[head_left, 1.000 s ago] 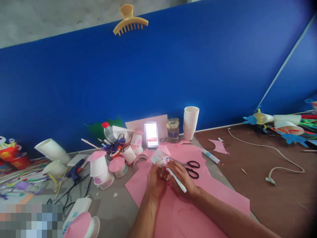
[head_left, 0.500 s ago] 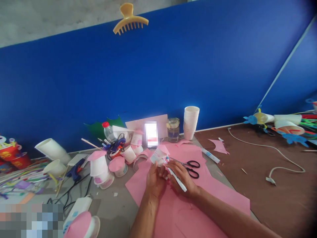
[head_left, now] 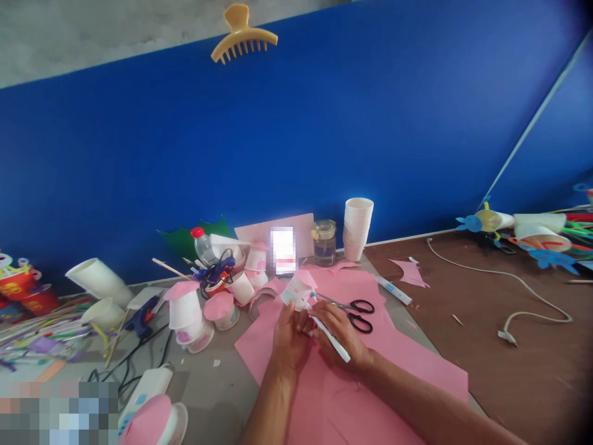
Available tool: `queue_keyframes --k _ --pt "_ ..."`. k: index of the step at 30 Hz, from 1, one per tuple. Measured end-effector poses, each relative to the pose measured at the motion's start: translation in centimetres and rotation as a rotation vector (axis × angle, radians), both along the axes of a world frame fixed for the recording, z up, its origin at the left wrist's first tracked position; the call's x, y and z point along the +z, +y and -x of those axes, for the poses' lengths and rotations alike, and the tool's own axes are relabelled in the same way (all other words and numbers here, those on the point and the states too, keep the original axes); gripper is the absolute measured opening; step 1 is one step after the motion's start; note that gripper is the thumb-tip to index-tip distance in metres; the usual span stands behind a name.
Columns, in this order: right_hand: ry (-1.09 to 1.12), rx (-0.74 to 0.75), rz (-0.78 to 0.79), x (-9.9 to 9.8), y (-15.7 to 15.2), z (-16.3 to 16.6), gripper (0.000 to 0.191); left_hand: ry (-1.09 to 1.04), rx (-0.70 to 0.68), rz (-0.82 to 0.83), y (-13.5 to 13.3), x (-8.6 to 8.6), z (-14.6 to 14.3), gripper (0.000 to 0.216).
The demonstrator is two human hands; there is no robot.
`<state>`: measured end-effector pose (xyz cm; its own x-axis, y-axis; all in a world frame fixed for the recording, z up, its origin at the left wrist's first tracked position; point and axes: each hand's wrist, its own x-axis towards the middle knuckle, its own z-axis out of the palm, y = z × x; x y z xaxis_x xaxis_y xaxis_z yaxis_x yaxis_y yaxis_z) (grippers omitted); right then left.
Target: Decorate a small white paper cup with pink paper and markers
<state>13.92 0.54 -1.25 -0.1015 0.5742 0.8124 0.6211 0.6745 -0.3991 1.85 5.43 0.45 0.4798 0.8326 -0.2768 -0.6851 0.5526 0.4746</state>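
Note:
My left hand (head_left: 288,337) holds a small white paper cup (head_left: 296,292) with pink paper on it, tilted above a large pink paper sheet (head_left: 361,383). My right hand (head_left: 340,334) grips a white pen (head_left: 330,334), its tip against the cup's side. Black-handled scissors (head_left: 359,312) lie on the pink sheet just right of my right hand. Another white marker (head_left: 393,290) lies farther right.
A stack of white cups (head_left: 357,228) and a glass jar (head_left: 323,242) stand by the blue wall. Pink-topped cups (head_left: 185,309), a blue glue gun (head_left: 141,315) and a bottle (head_left: 202,245) crowd the left. A white cable (head_left: 509,284) crosses the brown table at right.
Both hands and the cup stay nearly in place; the cup shifts slightly up and left while the pen tip stays against it.

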Motion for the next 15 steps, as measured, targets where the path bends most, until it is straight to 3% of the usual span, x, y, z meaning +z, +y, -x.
queue_keyframes --k 15 --pt "-0.006 -0.024 0.009 -0.23 0.05 -0.08 0.032 -0.025 -0.012 -0.033 -0.29 -0.2 -0.21 0.042"
